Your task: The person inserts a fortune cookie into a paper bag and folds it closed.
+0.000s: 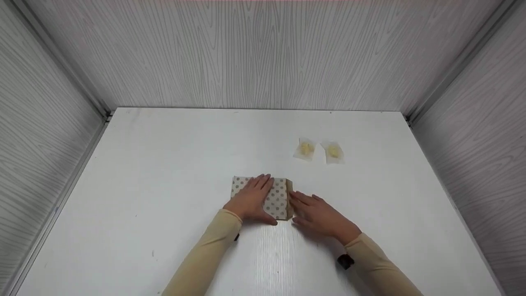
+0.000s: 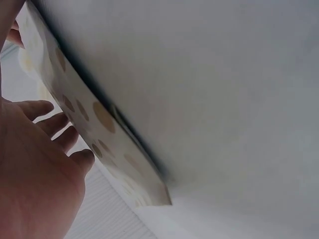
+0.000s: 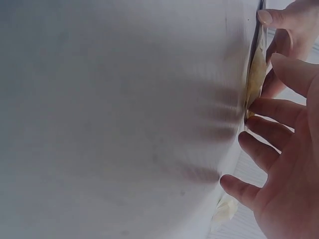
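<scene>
A white paper bag with grey-brown dots lies flat on the table, with a brown folded strip along its right side. My left hand rests on top of the bag, fingers extended and thumb out toward the near edge. From the right, my right hand reaches the brown strip with straight, slightly spread fingertips. In the left wrist view the dotted paper stands a little off the tabletop along one edge. The right wrist view shows the fingers right at the brown side.
Two small translucent packets with pale yellow contents, a left one and a right one, lie farther back on the white table. Grey wood-grain panels close off the back and both sides.
</scene>
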The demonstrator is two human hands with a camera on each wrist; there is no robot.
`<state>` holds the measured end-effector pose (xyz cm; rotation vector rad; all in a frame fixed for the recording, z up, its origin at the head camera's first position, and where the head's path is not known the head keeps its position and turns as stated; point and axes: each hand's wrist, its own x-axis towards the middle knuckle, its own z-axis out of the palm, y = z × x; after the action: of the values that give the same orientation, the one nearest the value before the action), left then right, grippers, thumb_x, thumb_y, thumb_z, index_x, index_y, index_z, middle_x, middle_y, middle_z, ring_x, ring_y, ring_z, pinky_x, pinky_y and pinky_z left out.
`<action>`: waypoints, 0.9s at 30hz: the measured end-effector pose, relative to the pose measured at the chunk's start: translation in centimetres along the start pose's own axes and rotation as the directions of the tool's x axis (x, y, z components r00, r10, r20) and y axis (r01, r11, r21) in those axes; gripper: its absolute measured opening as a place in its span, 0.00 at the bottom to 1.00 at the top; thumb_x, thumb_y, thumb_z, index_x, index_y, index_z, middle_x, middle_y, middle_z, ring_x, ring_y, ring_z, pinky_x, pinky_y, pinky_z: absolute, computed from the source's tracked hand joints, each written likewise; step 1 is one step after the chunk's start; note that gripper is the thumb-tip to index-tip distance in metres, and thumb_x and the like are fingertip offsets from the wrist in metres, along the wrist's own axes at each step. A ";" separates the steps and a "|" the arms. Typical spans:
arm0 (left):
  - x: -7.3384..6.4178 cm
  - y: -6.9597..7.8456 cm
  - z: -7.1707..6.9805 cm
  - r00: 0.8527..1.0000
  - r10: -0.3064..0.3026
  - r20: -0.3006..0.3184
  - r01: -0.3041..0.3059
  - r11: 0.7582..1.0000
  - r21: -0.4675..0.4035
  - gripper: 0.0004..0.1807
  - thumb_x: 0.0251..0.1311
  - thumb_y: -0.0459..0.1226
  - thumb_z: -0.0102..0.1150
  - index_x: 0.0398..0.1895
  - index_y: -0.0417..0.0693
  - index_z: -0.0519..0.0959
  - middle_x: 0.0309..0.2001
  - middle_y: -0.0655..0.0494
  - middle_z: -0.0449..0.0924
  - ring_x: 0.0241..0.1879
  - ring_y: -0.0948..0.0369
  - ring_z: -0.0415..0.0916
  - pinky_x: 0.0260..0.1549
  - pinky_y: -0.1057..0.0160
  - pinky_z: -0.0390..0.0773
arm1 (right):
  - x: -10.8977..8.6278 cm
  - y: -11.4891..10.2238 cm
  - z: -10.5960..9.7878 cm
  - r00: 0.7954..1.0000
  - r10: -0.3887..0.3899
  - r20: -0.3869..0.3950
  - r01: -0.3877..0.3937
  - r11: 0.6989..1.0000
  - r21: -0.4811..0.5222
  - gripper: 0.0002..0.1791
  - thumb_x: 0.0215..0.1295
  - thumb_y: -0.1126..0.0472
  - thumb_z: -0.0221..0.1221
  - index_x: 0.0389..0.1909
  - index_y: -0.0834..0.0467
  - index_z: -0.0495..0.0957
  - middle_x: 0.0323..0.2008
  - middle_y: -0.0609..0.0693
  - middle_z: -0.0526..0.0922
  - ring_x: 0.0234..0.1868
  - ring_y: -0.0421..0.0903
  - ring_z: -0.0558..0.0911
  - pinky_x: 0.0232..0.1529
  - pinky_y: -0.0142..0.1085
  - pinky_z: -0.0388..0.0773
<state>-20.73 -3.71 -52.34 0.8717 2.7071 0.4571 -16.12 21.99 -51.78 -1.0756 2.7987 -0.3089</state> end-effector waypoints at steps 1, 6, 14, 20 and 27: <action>0.0 0.0 0.0 1.000 0.001 0.000 -0.001 1.000 0.003 0.71 0.38 0.68 0.71 0.79 0.43 0.45 0.78 0.47 0.42 0.76 0.53 0.37 0.72 0.58 0.36 | 0.0 0.0 0.0 1.000 0.003 0.002 -0.003 1.000 0.004 0.35 0.73 0.45 0.53 0.73 0.61 0.62 0.74 0.54 0.59 0.72 0.51 0.59 0.67 0.56 0.61; 0.2 0.0 -0.1 1.000 0.001 0.003 -0.001 1.000 0.016 0.70 0.39 0.68 0.70 0.79 0.45 0.46 0.78 0.48 0.43 0.76 0.54 0.38 0.72 0.58 0.35 | -0.1 -0.1 -0.1 1.000 0.021 0.015 -0.021 0.999 0.024 0.35 0.73 0.45 0.52 0.73 0.61 0.62 0.74 0.54 0.58 0.72 0.52 0.59 0.68 0.61 0.54; 0.4 0.0 -0.1 1.000 -0.007 0.012 0.007 1.000 0.001 0.68 0.40 0.67 0.70 0.79 0.46 0.47 0.77 0.48 0.44 0.76 0.54 0.38 0.72 0.58 0.35 | 0.1 0.0 -0.1 0.997 0.059 0.055 -0.062 0.996 0.070 0.36 0.73 0.43 0.52 0.74 0.59 0.61 0.74 0.52 0.57 0.73 0.51 0.57 0.69 0.62 0.52; 0.4 0.0 -0.2 1.000 0.000 -0.004 0.000 1.000 0.003 0.68 0.41 0.66 0.71 0.79 0.45 0.47 0.76 0.47 0.47 0.75 0.52 0.41 0.72 0.56 0.37 | 0.1 0.0 -0.2 0.995 0.065 0.078 -0.071 0.995 0.074 0.36 0.72 0.44 0.53 0.74 0.59 0.60 0.75 0.53 0.56 0.73 0.52 0.56 0.68 0.63 0.53; 0.5 0.1 -0.6 0.999 0.000 -0.033 0.001 1.000 0.020 0.68 0.40 0.67 0.69 0.79 0.47 0.46 0.74 0.47 0.51 0.74 0.53 0.44 0.72 0.56 0.37 | 0.1 -0.1 -0.5 0.993 0.062 0.097 -0.070 0.994 0.084 0.37 0.72 0.45 0.54 0.74 0.60 0.59 0.75 0.54 0.55 0.74 0.52 0.55 0.67 0.65 0.52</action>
<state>-21.26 -3.49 -51.78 0.8765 2.7460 0.4494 -16.24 21.88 -51.26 -0.9509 2.7038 -0.3590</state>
